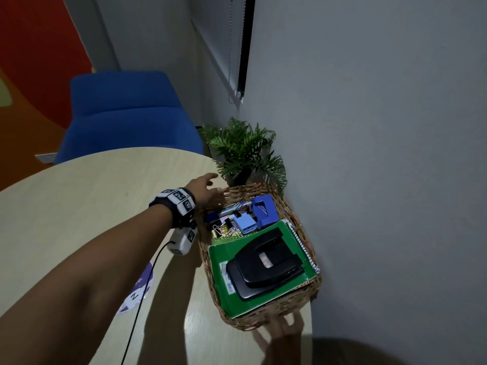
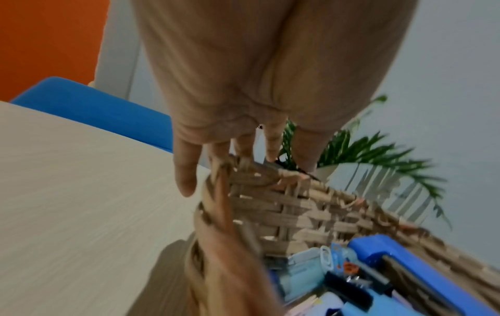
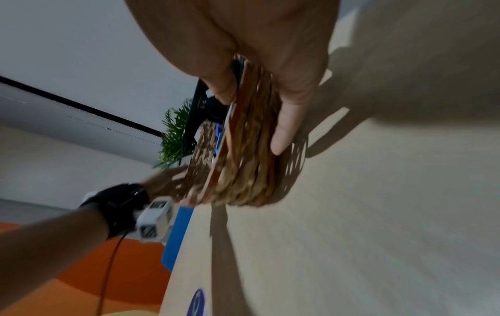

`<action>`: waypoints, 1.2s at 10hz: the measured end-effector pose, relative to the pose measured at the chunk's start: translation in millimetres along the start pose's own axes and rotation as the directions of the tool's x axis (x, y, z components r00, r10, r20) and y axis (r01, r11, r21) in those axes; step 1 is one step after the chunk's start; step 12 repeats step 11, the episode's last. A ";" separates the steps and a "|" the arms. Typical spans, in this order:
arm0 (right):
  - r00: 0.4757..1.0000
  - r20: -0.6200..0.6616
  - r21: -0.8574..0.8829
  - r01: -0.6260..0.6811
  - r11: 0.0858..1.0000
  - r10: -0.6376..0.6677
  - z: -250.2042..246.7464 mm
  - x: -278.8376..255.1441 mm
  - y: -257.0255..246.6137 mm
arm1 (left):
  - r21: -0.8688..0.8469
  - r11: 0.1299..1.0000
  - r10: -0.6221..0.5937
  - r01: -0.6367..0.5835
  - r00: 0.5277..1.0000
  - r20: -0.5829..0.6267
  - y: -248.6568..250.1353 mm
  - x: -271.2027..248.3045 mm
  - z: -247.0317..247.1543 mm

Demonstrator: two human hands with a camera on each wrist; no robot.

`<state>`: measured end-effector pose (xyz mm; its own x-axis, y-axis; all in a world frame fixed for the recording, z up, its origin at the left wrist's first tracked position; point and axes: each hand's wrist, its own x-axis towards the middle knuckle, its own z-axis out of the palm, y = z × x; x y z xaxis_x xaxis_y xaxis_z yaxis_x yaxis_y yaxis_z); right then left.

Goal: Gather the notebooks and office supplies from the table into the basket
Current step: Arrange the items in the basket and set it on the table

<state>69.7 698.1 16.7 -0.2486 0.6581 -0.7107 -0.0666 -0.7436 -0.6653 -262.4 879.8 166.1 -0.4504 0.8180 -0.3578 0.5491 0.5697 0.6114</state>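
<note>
Both hands are grasping the rectangular woven wicker basket (image 1: 287, 306) at lower right: left hand (image 1: 208, 192) on its far rim, right hand (image 1: 279, 331) pinching its near wall

A blue chair (image 1: 126, 111) behind the table (image 1: 79, 201), a potted fern (image 1: 245, 151) beside it

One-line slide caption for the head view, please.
Both hands, left hand and right hand, grip opposite ends of the woven wicker basket holding a green spiral notebook.
</note>
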 end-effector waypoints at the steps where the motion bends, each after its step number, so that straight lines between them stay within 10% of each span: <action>1: 0.977 -0.179 0.146 -0.087 0.985 0.112 -16.3 6.6 -148.3 | -0.195 0.978 -0.084 0.066 0.993 -0.081 -17.6 -32.8 -5.4; 3: 0.970 -0.230 -0.142 0.046 0.989 -0.078 -19.0 8.7 -175.5 | -0.696 0.678 -0.302 0.237 0.953 0.030 -44.5 -108.1 27.9; 5: 0.978 -0.198 -0.168 0.029 0.985 -0.063 -17.0 23.3 -170.8 | -0.654 0.678 -0.257 0.336 0.942 0.216 -27.8 -158.0 85.2; 8: 0.972 -0.208 -0.237 0.061 0.970 -0.112 -20.6 36.6 -166.8 | -0.647 0.696 -0.282 0.310 0.948 0.150 -25.1 -158.6 94.7; 12: 0.981 -0.155 -0.205 0.081 0.975 -0.114 -28.9 -16.7 -165.1 | -0.847 0.483 -0.438 0.222 0.899 -0.014 -90.5 -274.8 90.4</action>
